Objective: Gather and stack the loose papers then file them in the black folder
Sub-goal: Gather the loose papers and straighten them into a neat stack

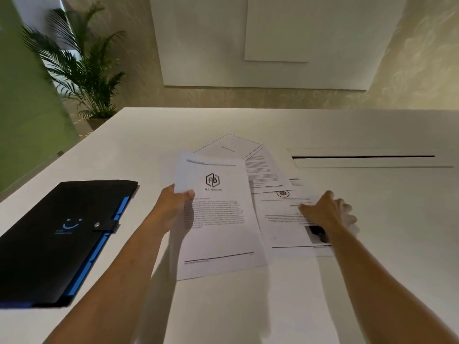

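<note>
Several printed sheets lie fanned out in the middle of the white table (248, 306). My left hand (173, 204) grips the left edge of a small stack of papers (218, 219), thumb on top; its top sheet bears a hexagon logo. To the right lies a sheet with a round seal (283, 229), and my right hand (327, 214) rests flat on it with blurred fingers. Two further sheets (260, 167) lie behind, partly covered. The black folder (57, 239) with blue tabs lies shut on the left, its strap snapped.
A long narrow cable slot (362, 157) runs across the table at the back right. A potted palm (84, 70) stands on the floor beyond the table's far left corner, beside a green glass partition. White wall panels hang behind.
</note>
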A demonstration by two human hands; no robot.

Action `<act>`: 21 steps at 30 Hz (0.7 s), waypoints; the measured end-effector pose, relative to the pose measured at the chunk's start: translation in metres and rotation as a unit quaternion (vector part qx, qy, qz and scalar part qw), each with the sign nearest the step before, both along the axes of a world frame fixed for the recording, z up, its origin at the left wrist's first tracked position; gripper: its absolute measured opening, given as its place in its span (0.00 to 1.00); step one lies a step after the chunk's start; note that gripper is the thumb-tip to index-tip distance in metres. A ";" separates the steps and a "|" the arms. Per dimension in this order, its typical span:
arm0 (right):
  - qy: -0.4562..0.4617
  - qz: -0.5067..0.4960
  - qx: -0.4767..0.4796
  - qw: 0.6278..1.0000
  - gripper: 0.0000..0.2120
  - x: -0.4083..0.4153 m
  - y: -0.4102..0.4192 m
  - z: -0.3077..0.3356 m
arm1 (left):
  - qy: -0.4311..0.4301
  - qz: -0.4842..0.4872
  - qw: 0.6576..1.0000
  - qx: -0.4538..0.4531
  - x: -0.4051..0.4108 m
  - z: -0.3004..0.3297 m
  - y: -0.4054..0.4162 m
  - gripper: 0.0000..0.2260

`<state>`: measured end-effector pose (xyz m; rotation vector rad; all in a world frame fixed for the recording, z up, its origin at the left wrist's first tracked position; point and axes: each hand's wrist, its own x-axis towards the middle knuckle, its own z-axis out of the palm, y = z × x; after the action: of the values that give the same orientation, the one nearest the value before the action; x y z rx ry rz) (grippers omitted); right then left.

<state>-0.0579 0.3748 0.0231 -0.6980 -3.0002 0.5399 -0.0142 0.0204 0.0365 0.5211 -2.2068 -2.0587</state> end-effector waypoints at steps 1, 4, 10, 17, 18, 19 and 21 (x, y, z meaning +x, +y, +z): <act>-0.022 0.001 0.007 1.000 0.39 -0.001 0.003 -0.002 | -0.013 0.000 1.000 -0.007 -0.001 -0.004 0.001 0.10; -0.048 0.007 0.028 0.998 0.43 -0.006 0.008 -0.002 | -0.043 0.012 0.999 -0.016 -0.003 -0.011 0.004 0.21; -0.047 0.031 0.046 0.997 0.42 -0.007 0.005 0.005 | -0.100 0.005 0.995 -0.022 -0.006 -0.022 -0.002 0.13; -0.029 0.057 0.011 0.998 0.31 -0.010 0.000 0.005 | -0.091 -0.002 0.995 -0.027 -0.011 -0.029 -0.004 0.14; -0.028 0.055 -0.009 0.998 0.27 -0.011 0.001 0.003 | -0.092 0.001 0.995 -0.033 -0.011 -0.029 -0.004 0.16; -0.026 0.054 -0.031 0.998 0.24 -0.013 0.003 0.002 | -0.094 0.002 0.995 -0.032 -0.012 -0.030 -0.004 0.18; -0.030 0.049 -0.098 0.994 0.23 -0.019 0.010 -0.001 | -0.103 0.000 0.995 -0.018 -0.013 -0.031 -0.005 0.20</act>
<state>-0.0766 0.3847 0.0222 -0.5857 -3.0790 0.8419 -0.0274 0.0154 0.0054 0.7628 -2.3469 -2.0454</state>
